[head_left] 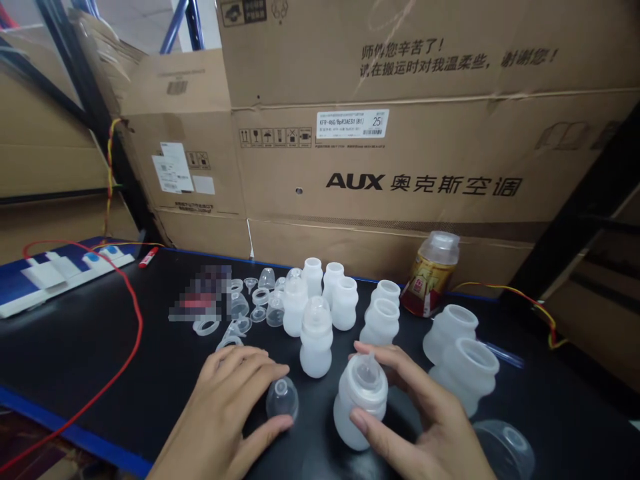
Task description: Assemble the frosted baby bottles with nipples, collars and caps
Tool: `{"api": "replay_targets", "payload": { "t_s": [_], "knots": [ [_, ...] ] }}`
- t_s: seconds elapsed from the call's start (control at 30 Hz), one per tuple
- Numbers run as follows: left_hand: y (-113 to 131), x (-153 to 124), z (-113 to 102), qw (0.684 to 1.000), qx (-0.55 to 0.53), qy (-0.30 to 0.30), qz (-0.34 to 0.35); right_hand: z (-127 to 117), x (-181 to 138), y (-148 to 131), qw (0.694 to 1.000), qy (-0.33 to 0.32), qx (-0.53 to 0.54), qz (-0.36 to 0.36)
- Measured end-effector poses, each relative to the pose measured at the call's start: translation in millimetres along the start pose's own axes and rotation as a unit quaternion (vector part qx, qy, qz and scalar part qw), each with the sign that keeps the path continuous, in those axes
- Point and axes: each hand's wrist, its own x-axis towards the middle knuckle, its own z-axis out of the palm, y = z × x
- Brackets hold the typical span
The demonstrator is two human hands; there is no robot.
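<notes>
My right hand [425, 420] grips a white translucent baby bottle [356, 408] with a nipple set in its neck, standing on the black table [85, 353]. My left hand [225, 407] rests on the table and pinches a clear dome-shaped cap [282, 399] between thumb and fingers, just left of the bottle. Behind my hands stand several more white bottles [316, 337], some open-necked [380, 321], two larger ones [463, 370] to the right.
Loose clear nipples, rings and caps [245, 307] lie at mid-table. A brown jar with a clear lid [431, 275] stands by the cardboard boxes [400, 180]. A red wire [133, 333] loops across the left. Another clear dome [505, 448] sits at lower right.
</notes>
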Motion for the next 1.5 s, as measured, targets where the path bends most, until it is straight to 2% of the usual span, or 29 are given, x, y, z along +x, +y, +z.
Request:
{"api": "replay_targets", "payload": {
  "t_s": [0.07, 0.13, 0.37, 0.43, 0.6, 0.8, 1.0, 1.13, 1.27, 1.5],
  "knots": [
    [-0.6, 0.4, 7.8, 1.000, -0.004, 0.008, -0.013, 1.3, 0.3, 0.4, 1.000, 0.006, 0.006, -0.003],
    [1.3, 5.8, 6.2, 0.999, -0.024, 0.017, -0.018, 1.6, 0.9, 0.4, 1.000, 0.003, 0.005, -0.009],
    [35.8, 60.0, -46.6, 0.986, -0.139, 0.094, 0.007, 0.5, 2.8, -1.6, 1.000, -0.001, 0.012, -0.028],
    [47.9, 78.5, -54.4, 0.977, -0.176, 0.110, 0.041, 2.0, 3.1, -1.2, 0.999, -0.007, 0.026, -0.030],
    [67.5, 106.3, -43.5, 0.959, -0.246, 0.104, 0.095, 7.3, 3.0, -1.0, 0.999, 0.004, 0.040, -0.032],
    [72.4, 103.3, -19.7, 0.955, -0.265, 0.081, 0.110, 4.3, 6.1, -11.9, 0.996, -0.023, 0.083, 0.026],
    [70.7, 98.1, -12.2, 0.964, -0.221, 0.074, 0.131, 6.7, 9.2, -14.5, 0.991, -0.032, 0.115, 0.064],
    [72.6, 97.4, -13.6, 0.970, -0.185, 0.065, 0.145, 12.6, 8.7, -13.0, 0.987, -0.011, 0.136, 0.083],
    [75.4, 95.8, -20.4, 0.977, -0.175, 0.008, 0.119, 14.9, 6.6, -14.0, 0.983, -0.018, 0.146, 0.110],
    [75.7, 90.6, -30.1, 0.977, -0.201, -0.009, 0.073, 13.5, 9.3, -21.7, 0.976, -0.037, 0.167, 0.135]
  ]
}}
